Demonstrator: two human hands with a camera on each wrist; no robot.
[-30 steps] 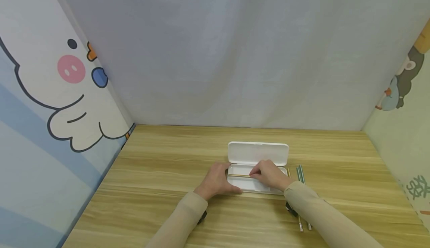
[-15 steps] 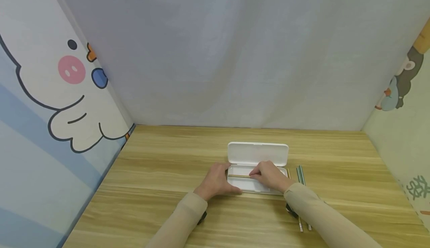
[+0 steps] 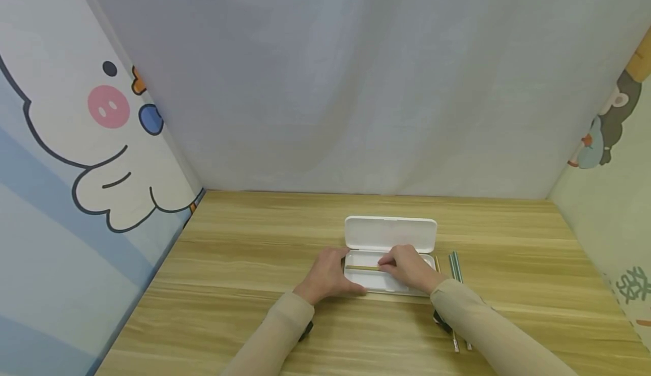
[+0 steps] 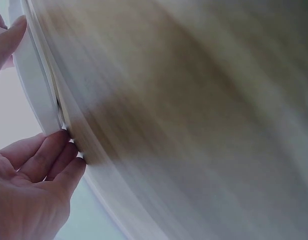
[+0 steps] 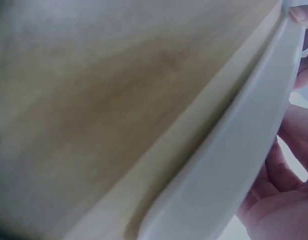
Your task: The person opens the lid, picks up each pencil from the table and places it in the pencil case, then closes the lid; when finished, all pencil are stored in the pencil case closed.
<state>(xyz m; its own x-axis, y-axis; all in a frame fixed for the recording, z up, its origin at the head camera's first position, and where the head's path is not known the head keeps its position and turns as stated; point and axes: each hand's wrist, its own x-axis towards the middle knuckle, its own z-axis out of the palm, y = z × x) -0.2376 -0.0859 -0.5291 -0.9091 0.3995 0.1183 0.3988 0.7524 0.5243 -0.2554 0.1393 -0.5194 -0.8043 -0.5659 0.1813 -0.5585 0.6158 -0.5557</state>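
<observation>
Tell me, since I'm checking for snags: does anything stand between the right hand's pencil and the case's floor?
Nothing visible blocks the pencil: the lid stands open behind the case, and the other pencils lie outside it. The right hand hides part of the interior.

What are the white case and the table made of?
The white case looks like smooth, hard plastic: even colour, thin walls, rounded corners. The table looks like wood with a low-shine finish because of its streaky grain, but that could be printed on.
</observation>
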